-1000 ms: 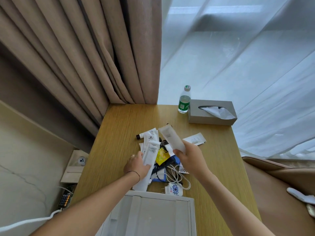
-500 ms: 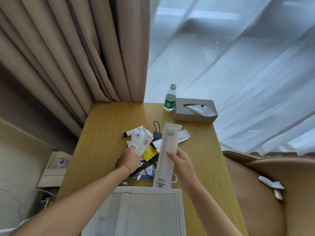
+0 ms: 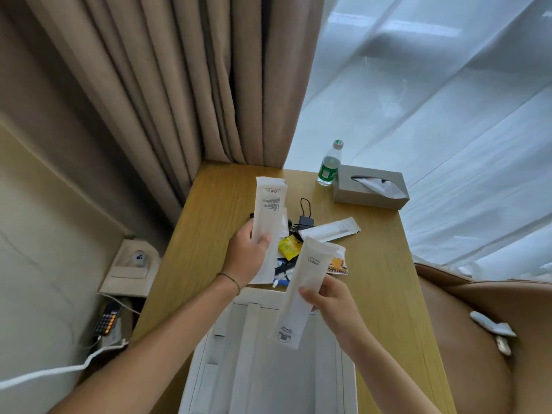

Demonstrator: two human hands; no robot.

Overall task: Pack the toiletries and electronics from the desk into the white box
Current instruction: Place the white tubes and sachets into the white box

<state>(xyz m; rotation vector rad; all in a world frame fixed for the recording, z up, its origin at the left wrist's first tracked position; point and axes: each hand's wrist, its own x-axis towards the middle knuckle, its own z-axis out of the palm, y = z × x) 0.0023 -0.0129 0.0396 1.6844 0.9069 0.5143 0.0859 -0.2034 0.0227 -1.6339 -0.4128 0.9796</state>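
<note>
My left hand (image 3: 248, 258) grips white flat toiletry packets (image 3: 268, 210), held upright above the desk. My right hand (image 3: 327, 297) holds a long white tube (image 3: 301, 291), its lower end hanging over the open white box (image 3: 209, 363) at the near edge of the desk. Between the hands lies a pile: a yellow sachet (image 3: 289, 248), a black charger with a loop cord (image 3: 305, 219), a white sachet (image 3: 330, 229), an orange-printed packet (image 3: 337, 265) and blue-and-white cable parts (image 3: 282, 271), partly hidden by my hands.
On the wooden desk (image 3: 379, 264), a green-labelled water bottle (image 3: 329, 164) and a grey tissue box (image 3: 370, 186) stand at the far right. Beige curtains hang behind. A brown chair (image 3: 478, 339) is on the right. A wall socket panel (image 3: 136, 264) and calculator (image 3: 107, 319) lie left.
My left hand has lifted the white packets up off the pile. My right hand has brought the long tube back and lower, over the box.
</note>
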